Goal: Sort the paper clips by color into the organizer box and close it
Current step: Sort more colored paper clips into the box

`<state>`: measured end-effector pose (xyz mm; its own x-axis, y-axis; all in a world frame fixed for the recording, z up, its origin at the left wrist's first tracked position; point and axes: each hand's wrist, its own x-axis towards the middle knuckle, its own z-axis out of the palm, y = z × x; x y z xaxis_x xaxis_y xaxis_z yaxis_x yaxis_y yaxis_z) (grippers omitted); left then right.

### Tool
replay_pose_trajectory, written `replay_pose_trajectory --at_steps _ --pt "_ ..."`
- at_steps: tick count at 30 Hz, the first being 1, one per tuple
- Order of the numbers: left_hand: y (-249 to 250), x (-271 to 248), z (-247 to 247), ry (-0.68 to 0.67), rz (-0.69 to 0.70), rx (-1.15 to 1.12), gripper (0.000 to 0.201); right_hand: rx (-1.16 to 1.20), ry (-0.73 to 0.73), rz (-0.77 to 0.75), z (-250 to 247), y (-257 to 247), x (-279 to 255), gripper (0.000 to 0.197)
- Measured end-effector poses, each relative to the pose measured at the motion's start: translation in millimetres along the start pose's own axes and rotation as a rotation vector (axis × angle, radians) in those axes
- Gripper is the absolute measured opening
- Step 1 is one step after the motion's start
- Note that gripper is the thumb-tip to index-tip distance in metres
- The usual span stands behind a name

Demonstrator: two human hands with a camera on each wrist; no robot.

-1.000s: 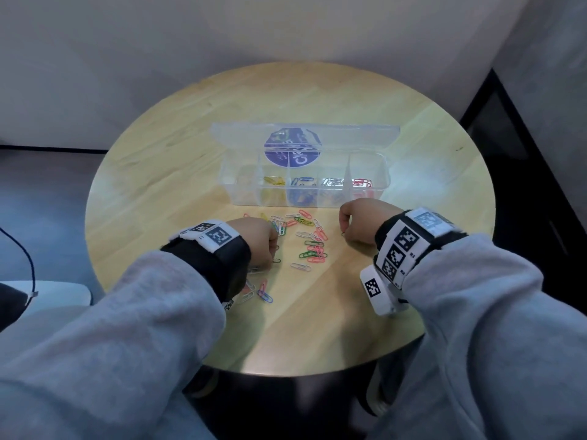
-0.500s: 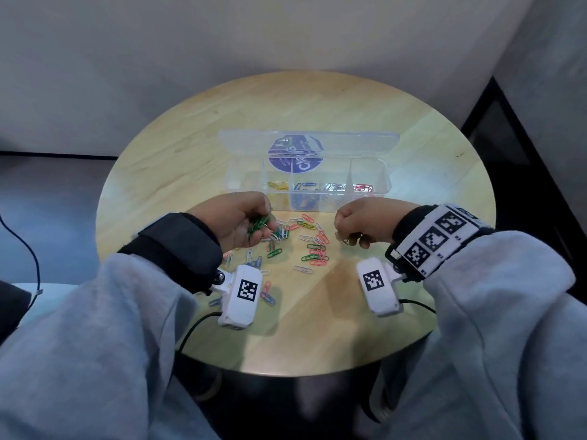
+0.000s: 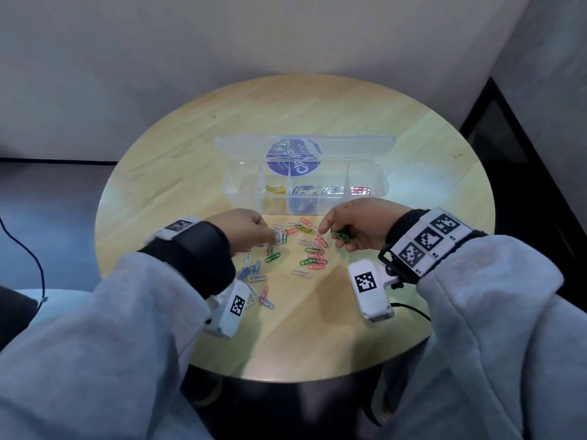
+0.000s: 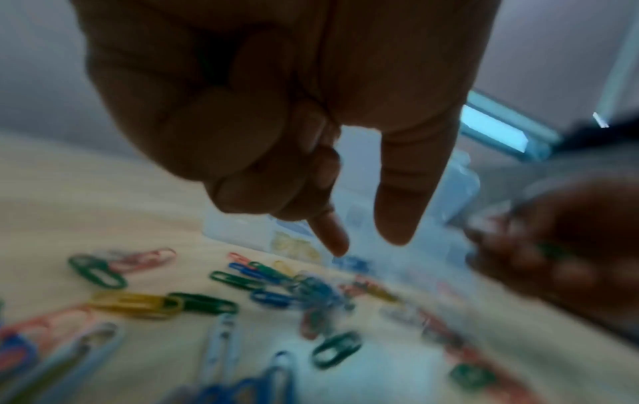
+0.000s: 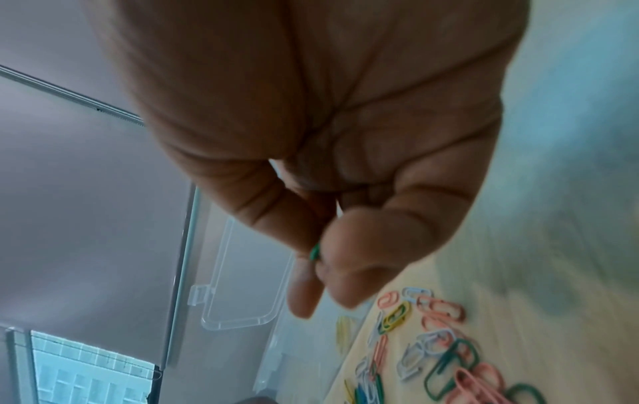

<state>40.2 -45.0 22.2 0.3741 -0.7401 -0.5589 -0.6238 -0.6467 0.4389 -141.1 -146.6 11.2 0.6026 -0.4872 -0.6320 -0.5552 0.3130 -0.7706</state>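
A clear organizer box (image 3: 385,185) stands open at mid-table, its lid (image 3: 241,147) tilted back. Its compartments hold yellow (image 3: 276,189), blue (image 3: 303,190), white (image 3: 332,190) and red clips (image 3: 360,190). Loose mixed-color clips (image 3: 305,249) lie in front of it. My right hand (image 3: 336,232) grips a bunch of green clips (image 3: 343,235); in the right wrist view one green clip (image 5: 314,252) shows pinched between thumb and finger. My left hand (image 3: 271,239) hovers low over the pile's left side. Its index finger (image 4: 332,237) and thumb (image 4: 397,218) are apart, with nothing between them.
The round wooden table (image 3: 317,122) stands in a corner, with walls behind and to the right. More clips (image 3: 254,271) lie near my left wrist. A dark cable (image 3: 38,268) hangs at the far left, off the table.
The green clips have passed from my left hand to my right hand. My left hand has turned palm-down and dropped back to the pile.
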Motion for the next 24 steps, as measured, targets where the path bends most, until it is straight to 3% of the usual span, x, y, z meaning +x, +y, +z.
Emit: replay_pose_trajectory --at_steps 2,5,10,13,19,24 --pt "2 1 6 0.078 0.011 0.212 0.014 0.010 -0.013 0.013 2 -1 0 0.031" --pt "4 4 13 0.081 -0.029 0.296 0.015 -0.065 0.021 0.043 4 -1 1 0.024" --pt "-1 10 15 -0.095 -0.159 0.075 0.010 -0.349 0.065 0.025 6 1 1 0.006" --pt "-4 12 14 -0.101 -0.208 0.003 0.006 -0.519 0.085 0.006 7 1 3 0.008" --pt "2 11 12 0.066 -0.031 0.375 0.013 -0.745 0.104 -0.100 19 2 -1 0.001" --pt "5 14 19 0.070 0.033 0.467 0.015 -0.800 0.166 -0.075 26 6 8 0.021"
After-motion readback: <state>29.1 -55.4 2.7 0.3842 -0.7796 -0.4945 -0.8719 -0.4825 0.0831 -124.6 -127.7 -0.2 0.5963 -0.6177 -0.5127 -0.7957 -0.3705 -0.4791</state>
